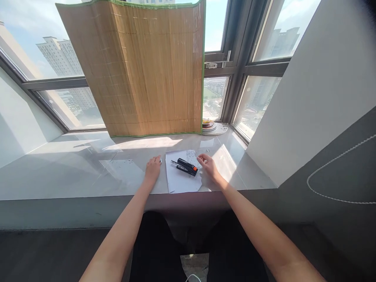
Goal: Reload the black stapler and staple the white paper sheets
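A black stapler (188,167) with an orange part lies slantwise on white paper (179,182) on the window sill. Its long parts look spread apart, with a silvery tip at the left end. My left hand (152,169) rests on the sill, left of the paper, fingers stretched forward. A tiny pale piece (160,161) shows at its fingertips; its kind is too small to tell. Over the paper's right edge, my right hand (209,164) has thumb and fingers drawn together near the stapler. Whatever is between them is hidden. Writing or print covers the paper's upper right part.
A bamboo mat (158,74) with green edging stands against the window. Stacked plates or discs (209,127) sit at its lower right. A small piece (208,150) lies behind my right hand. The sill's front edge (88,197) runs before my knees; a white cord (311,176) hangs at right.
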The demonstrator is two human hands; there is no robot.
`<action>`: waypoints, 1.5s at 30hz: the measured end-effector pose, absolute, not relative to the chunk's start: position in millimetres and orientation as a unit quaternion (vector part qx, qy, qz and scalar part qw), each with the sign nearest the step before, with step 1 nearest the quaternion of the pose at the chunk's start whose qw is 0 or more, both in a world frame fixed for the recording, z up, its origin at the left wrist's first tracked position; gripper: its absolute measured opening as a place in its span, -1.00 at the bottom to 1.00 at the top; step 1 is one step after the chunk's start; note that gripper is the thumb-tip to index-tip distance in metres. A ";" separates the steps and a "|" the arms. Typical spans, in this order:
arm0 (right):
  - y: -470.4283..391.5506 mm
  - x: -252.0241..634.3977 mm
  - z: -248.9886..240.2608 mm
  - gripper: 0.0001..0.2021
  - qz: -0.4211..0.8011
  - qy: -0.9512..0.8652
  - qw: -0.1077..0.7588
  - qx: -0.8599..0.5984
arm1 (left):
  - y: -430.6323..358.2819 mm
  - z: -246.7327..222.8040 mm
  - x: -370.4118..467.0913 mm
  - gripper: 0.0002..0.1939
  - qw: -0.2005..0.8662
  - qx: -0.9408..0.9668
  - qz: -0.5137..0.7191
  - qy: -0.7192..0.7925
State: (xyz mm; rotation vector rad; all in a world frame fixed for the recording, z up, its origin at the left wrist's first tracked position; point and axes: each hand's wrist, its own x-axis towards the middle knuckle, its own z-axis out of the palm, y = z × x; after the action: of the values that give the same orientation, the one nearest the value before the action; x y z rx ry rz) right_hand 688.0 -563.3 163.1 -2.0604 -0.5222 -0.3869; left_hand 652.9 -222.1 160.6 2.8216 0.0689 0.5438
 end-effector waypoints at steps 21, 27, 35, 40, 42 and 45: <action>-538.0 665.2 166.3 -0.78 -0.091 -0.290 0.389 -0.870 | -257.8 167.1 614.9 -0.78 0.232 0.950 0.200 -0.052; -540.2 665.2 168.0 -0.75 -0.086 -0.276 0.405 -0.867 | -265.3 171.7 620.7 -0.76 0.291 0.920 0.252 -0.071; -544.7 663.3 170.1 -0.80 -0.070 -0.303 0.459 -0.832 | -268.3 172.6 624.4 -0.77 0.398 0.890 0.199 -0.102; -545.0 665.1 168.0 -0.84 -0.067 -0.325 0.452 -0.828 | -267.5 169.3 627.7 -0.86 0.347 0.909 0.162 -0.167; -545.0 666.8 165.9 -0.84 -0.070 -0.329 0.455 -0.824 | -265.9 166.8 630.0 -0.88 0.348 0.906 0.147 -0.191; -545.1 669.2 163.1 -0.85 -0.067 -0.340 0.464 -0.815 | -262.9 162.5 632.9 -0.91 0.348 0.901 0.142 -0.217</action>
State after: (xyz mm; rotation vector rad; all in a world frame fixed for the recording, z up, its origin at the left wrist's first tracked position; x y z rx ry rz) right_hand 669.2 -545.1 163.1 -2.0020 -0.8362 -0.1654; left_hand 632.9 -262.9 162.5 2.3362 -0.5618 0.3675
